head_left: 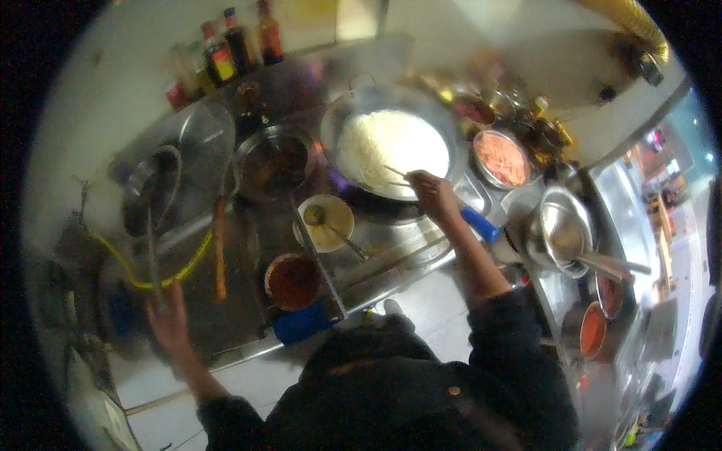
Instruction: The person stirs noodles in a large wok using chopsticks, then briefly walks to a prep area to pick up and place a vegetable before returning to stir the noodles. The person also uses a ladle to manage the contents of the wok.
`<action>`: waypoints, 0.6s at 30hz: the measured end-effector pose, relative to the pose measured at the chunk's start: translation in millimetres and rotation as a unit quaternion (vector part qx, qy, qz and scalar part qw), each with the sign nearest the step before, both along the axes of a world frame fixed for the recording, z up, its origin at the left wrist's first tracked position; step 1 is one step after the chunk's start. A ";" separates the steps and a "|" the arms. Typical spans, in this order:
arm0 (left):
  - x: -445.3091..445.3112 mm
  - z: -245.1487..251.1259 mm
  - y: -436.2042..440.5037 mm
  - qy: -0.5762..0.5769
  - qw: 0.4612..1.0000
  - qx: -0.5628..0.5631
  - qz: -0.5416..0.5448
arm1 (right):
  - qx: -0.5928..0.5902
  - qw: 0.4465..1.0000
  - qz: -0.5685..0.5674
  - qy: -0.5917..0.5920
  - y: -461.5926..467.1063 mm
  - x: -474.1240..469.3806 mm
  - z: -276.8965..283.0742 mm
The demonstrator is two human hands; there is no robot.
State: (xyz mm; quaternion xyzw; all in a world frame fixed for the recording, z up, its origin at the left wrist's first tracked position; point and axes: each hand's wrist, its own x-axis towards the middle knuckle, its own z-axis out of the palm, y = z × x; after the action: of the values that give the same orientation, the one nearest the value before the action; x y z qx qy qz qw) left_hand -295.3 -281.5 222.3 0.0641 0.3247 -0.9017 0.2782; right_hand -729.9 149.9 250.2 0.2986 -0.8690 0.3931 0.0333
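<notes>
My right hand (431,194) grips a pair of thin sticks, apparently chopsticks, whose tips reach over the near edge of a large steel wok (333,124). Pale, whitish food or liquid (395,149) fills the wok's middle. Under my right wrist a blue handle or wrap (479,224) sticks out beside the wok. At the left, my left hand (169,318) is at the near end of a long metal handle (152,253); blur hides how firmly it holds it. That handle runs up to a dark pan (151,194).
A wooden-handled strainer (219,253), a steel pot (275,160), a cream bowl with a ladle (338,211) and a bowl of red-brown sauce (293,282) stand left of the wok. Right are a bowl of pinkish food (502,158) and steel bowls (564,225). Bottles (220,59) line the back.
</notes>
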 end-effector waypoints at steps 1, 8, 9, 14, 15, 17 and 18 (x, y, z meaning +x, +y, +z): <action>5.0 -4.2 8.8 -0.001 1.000 -0.002 0.009 | 0.057 0.994 0.039 0.090 -10.7 -17.7 -4.1; 50.2 -39.6 133.4 -0.140 0.981 -0.067 0.116 | 0.218 0.943 0.231 0.096 -57.6 -107.6 -67.4; 54.5 -44.0 156.1 -0.183 0.970 -0.033 0.157 | 0.195 0.950 0.231 0.073 -58.3 -125.6 -72.9; 67.6 -65.8 247.4 -0.292 0.930 -0.156 0.161 | 0.163 0.962 0.183 0.119 -37.8 -210.9 -72.4; 70.1 -69.1 259.5 -0.281 0.933 -0.157 0.162 | 0.180 0.959 0.144 0.167 -35.9 -221.6 -69.3; 75.2 -70.9 277.7 -0.318 0.918 -0.130 0.197 | 0.095 0.977 0.087 0.168 -31.8 -241.9 -62.3; 76.6 -71.2 283.7 -0.329 0.912 -0.126 0.209 | 0.046 0.984 0.067 0.156 -33.5 -251.5 -60.4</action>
State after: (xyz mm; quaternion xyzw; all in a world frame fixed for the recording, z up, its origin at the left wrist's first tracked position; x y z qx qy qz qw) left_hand -218.7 2.1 151.1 0.2518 0.1044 -0.7844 0.5571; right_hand -981.4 116.4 189.8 0.4147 -0.8487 0.3023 0.1282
